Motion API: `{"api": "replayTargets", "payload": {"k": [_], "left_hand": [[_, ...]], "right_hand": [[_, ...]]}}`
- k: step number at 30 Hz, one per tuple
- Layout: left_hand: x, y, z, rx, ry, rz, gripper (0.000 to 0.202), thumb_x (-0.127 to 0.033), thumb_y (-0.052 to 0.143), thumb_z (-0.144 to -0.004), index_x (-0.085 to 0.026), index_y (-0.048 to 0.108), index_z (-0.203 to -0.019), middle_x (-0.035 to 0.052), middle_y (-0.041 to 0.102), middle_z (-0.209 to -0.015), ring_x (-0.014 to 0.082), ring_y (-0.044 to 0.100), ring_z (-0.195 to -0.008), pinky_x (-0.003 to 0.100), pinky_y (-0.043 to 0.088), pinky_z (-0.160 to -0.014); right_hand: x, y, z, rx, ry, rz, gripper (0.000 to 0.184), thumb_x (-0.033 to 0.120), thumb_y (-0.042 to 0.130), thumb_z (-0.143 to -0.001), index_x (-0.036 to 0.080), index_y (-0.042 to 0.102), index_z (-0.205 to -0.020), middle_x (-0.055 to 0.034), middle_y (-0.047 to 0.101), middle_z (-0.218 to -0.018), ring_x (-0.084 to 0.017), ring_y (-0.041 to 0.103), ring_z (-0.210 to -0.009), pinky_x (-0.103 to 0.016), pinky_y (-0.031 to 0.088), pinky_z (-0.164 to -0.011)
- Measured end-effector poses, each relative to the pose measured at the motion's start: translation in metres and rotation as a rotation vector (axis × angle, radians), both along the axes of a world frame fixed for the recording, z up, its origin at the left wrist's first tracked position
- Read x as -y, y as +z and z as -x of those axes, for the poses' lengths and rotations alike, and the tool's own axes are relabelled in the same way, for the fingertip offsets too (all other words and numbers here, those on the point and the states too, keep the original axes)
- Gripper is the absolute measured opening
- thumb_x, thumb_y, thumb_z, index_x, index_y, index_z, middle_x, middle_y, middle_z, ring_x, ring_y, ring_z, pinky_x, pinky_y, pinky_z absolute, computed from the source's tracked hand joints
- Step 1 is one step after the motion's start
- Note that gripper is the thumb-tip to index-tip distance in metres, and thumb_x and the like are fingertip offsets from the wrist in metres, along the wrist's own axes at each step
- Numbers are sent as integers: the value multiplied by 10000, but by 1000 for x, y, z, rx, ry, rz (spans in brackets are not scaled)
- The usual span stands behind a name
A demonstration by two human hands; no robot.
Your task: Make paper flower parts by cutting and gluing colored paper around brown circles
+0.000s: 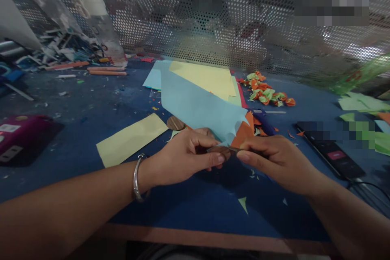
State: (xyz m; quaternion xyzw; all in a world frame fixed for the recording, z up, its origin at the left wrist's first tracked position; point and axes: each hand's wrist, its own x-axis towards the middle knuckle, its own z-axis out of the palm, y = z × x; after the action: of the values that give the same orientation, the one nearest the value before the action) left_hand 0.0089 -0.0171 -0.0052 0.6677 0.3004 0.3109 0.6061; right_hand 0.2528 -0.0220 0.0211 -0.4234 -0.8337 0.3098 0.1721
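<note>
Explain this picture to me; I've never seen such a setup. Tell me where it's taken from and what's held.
No machine here: a camera worn on a person's head looks forward and down at their two bare hands. The left hand, below a silver metal bangle, pinches a round brown wood-grained disc. The right hand grips a thin dark item, mostly hidden. On the dark blue tabletop lie a large pale blue paper sheet, a pale yellow rectangular paper strip and crumpled orange-and-green paper pieces.

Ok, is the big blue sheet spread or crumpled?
Spread: the blue sheet shows one broad, smooth face, its jagged end near the left hand.
</note>
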Motion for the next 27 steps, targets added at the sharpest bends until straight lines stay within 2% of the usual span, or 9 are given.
{"api": "replayTargets", "payload": {"k": [19,27], "left_hand": [[-2,-1,-1,48,-22,54,185,-262,698,-911,-109,769,-834,33,593,-799,122,543,-751,246,471,-678],[0,-1,-3,51,15,4,169,-248,698,-913,-133,775,-817,19,578,-717,137,539,-782,236,466,-685]], "right_hand": [[-1,1,1,-58,2,72,454,502,516,-1007,176,610,-705,45,447,-577,-77,392,-511,-218,303,-482],[-2,-1,2,-64,-10,45,447,470,526,-1014,178,589,-681,49,448,-572,-72,390,-508,-213,296,-476]]}}
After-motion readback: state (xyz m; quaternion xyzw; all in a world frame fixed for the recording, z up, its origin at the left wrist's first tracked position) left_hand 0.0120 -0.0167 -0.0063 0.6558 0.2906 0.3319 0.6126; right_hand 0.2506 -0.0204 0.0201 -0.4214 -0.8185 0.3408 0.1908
